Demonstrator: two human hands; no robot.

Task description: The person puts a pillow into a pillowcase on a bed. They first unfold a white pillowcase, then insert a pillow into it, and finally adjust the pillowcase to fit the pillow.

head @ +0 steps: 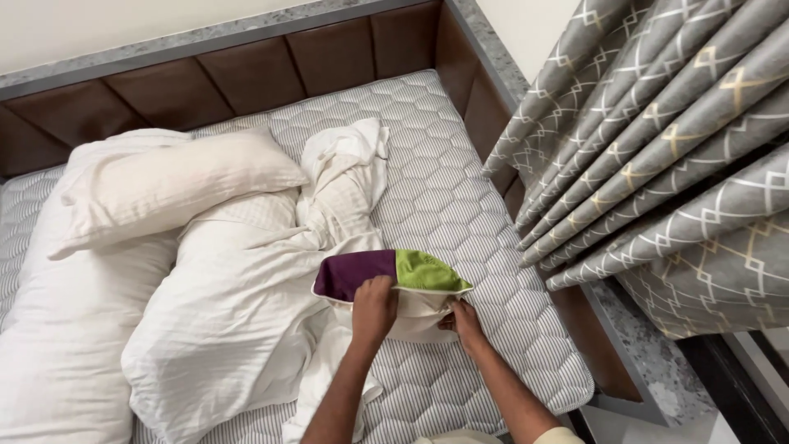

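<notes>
The left hand (374, 306) fingers curl shut over the white pillowcase (415, 316), pinching its edge; the right hand (465, 321) grips the case's far corner. Just above them, the purple-and-green cushion (390, 271) sits partly uncovered. Beyond lie crumpled white bedding (238, 304) and the bare quilted mattress (460, 205).

The purple-and-green cushion's (393, 273) lower part is hidden inside the white cover (415, 319).

bare mattress (460, 197) right, pillows (164, 185) crowd left
</notes>
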